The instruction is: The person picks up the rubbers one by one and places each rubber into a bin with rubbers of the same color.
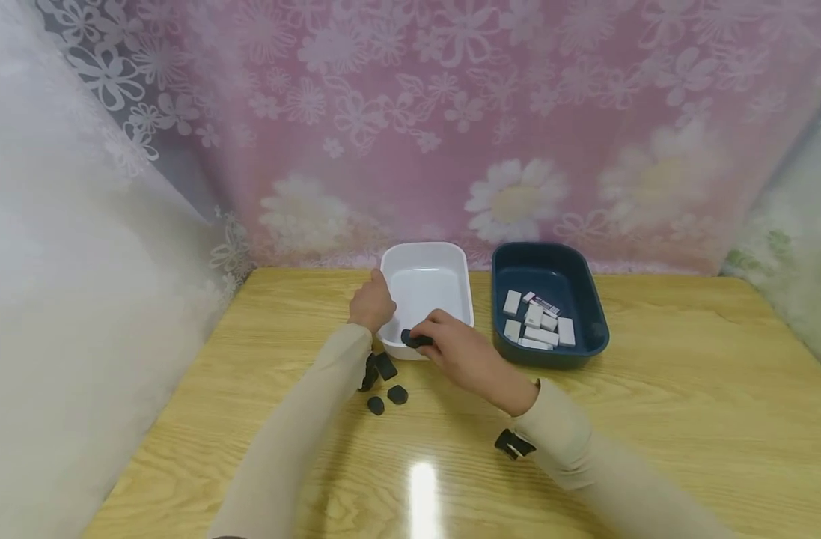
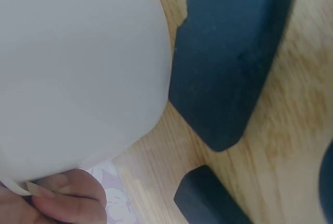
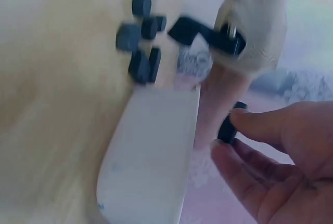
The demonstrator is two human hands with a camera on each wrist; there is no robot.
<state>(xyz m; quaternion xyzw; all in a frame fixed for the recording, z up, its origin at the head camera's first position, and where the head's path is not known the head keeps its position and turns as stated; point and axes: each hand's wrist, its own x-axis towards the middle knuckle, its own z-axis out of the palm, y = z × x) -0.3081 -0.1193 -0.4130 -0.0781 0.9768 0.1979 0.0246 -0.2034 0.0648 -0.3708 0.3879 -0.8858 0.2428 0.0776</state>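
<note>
My left hand (image 1: 373,302) grips the left rim of a white plastic tub (image 1: 426,288); in the left wrist view its fingertips (image 2: 78,195) and thumb pinch the edge. Between the thumb and fingers of my right hand (image 1: 460,352) is a small black stone-like piece (image 1: 417,340), held above the tub's near rim. The right wrist view shows this black piece (image 3: 229,124) pinched at its ends, higher than the tub wall (image 3: 151,146). Several more black pieces (image 1: 397,394) lie on the table in front of the tub, partly hidden by the left forearm.
A dark blue tub (image 1: 588,329) stands to the right of the white one, with several small white boxes (image 1: 541,335) inside. Both stand on a wood-grain table (image 1: 686,389) against a pink flowered curtain (image 1: 410,135). Black camera mounts (image 1: 514,444) sit at the wrists.
</note>
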